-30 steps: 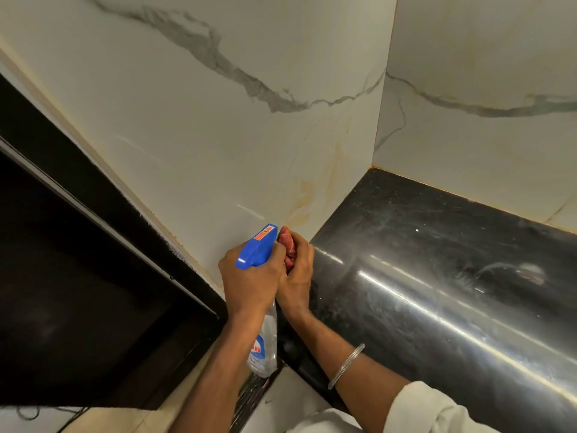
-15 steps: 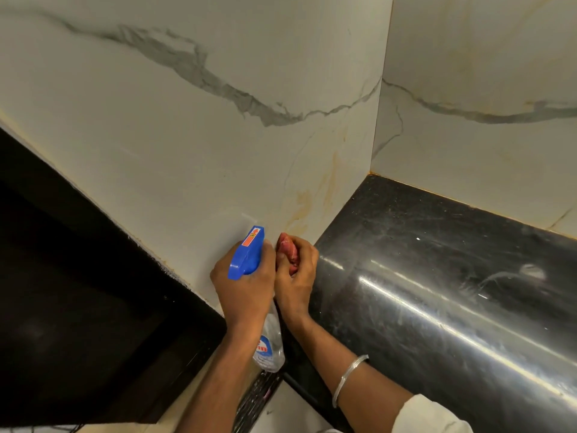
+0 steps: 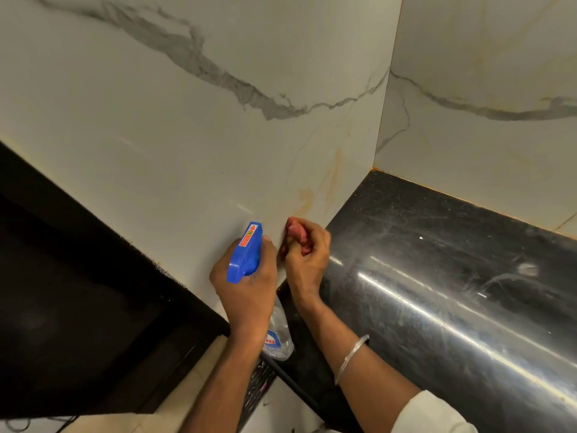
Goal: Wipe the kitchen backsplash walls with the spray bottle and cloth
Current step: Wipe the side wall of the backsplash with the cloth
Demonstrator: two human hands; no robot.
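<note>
My left hand (image 3: pixel 246 292) grips a clear spray bottle (image 3: pixel 278 334) by its neck, its blue trigger head (image 3: pixel 246 253) pointing up at the wall. Just to its right, my right hand (image 3: pixel 307 260) holds a bunched red cloth (image 3: pixel 296 231) against the white marble backsplash (image 3: pixel 175 145), low down near the counter's edge. Orange-yellow stains (image 3: pixel 324 189) mark the wall above the cloth, close to the corner.
A glossy black stone counter (image 3: pixel 437 276) runs to the right, met by a second marble wall (image 3: pixel 484 89) at the corner. A dark recess (image 3: pixel 78 307) lies to the left below the backsplash. A silver bangle (image 3: pixel 351 357) circles my right wrist.
My two hands have drawn slightly apart, and the cloth has shifted a little to the right along the wall. The view has tilted slightly.
</note>
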